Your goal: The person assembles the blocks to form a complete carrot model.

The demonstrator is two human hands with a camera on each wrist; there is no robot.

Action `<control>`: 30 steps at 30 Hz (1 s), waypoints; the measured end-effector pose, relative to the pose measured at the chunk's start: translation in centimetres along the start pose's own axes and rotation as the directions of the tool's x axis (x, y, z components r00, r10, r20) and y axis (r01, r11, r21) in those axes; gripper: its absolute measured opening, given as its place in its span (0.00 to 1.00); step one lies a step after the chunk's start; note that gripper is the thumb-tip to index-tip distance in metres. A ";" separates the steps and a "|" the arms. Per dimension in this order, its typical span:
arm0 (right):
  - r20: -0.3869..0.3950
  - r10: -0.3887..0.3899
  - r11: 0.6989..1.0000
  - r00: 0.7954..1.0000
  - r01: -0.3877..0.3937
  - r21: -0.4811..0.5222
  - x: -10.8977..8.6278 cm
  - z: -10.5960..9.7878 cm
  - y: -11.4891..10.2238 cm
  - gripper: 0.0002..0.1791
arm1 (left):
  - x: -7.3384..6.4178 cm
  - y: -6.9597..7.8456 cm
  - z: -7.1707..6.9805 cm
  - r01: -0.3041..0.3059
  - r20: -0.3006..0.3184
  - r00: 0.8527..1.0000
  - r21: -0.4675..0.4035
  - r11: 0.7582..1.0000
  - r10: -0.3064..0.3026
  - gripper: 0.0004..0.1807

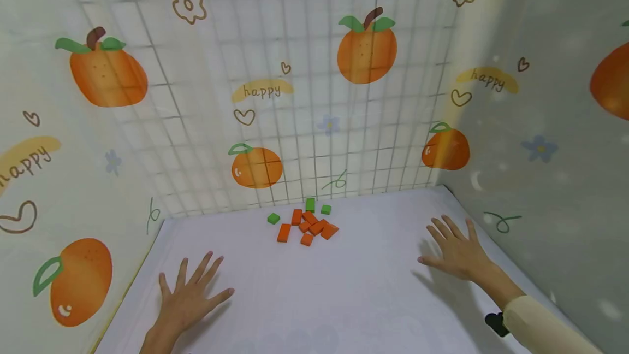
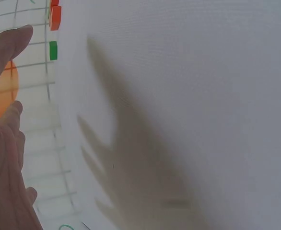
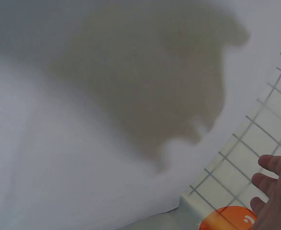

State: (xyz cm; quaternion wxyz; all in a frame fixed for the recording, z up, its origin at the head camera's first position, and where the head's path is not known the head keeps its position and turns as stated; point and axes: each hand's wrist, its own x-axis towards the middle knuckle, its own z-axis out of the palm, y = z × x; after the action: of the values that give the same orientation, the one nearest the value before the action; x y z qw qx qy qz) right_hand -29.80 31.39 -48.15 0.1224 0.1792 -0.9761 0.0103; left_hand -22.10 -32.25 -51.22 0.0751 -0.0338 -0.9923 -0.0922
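Several orange blocks (image 1: 284,232) lie in a loose cluster at the back middle of the white table (image 1: 314,299). Around that cluster's far side sit three green blocks (image 1: 310,205), one of them off to the left. My left hand (image 1: 184,302), fingers spread and holding nothing, hovers over the table's left side; its shadow falls across the cloth in the left wrist view. Over the right side is my right hand (image 1: 457,250), likewise spread and bare. Both hands are well apart from the blocks. An orange block (image 2: 55,17) and a green block (image 2: 53,50) show in the left wrist view.
Sheets printed with oranges (image 1: 367,53), hearts and "happy" labels wall in the table at the back and both sides. A grid (image 1: 304,168) shows on the back sheet. Near the right sleeve (image 1: 540,324) there is a small black object (image 1: 496,324).
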 end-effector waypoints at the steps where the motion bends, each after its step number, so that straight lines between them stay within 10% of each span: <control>1: 0.001 0.001 1.000 1.000 -0.001 0.002 0.1 0.1 0.0 0.54 | 0.2 -0.1 0.1 0.001 0.002 1.000 -0.004 1.000 -0.001 0.50; 13: -0.085 -0.037 0.991 0.996 0.047 0.123 3.5 1.7 -4.4 0.46 | 7.0 2.6 2.4 -0.041 -0.028 0.999 -0.150 0.988 0.037 0.47; 22: -0.145 -0.050 0.975 0.988 0.080 0.207 7.8 3.1 -11.2 0.35 | 13.6 6.1 3.8 -0.080 0.126 0.985 -0.269 0.960 0.117 0.44; 30: -0.102 -0.062 0.963 0.993 0.087 0.257 11.0 4.2 -14.4 0.30 | 17.6 7.2 4.8 -0.086 0.144 0.982 -0.250 0.964 0.125 0.40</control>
State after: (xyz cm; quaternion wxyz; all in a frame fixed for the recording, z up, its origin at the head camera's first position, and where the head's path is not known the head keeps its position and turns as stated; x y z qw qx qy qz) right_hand -35.65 13.84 -49.89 0.1435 0.2296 -0.9521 0.1422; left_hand -39.59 -23.32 -51.83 -0.0039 -0.1031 -0.9732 -0.2057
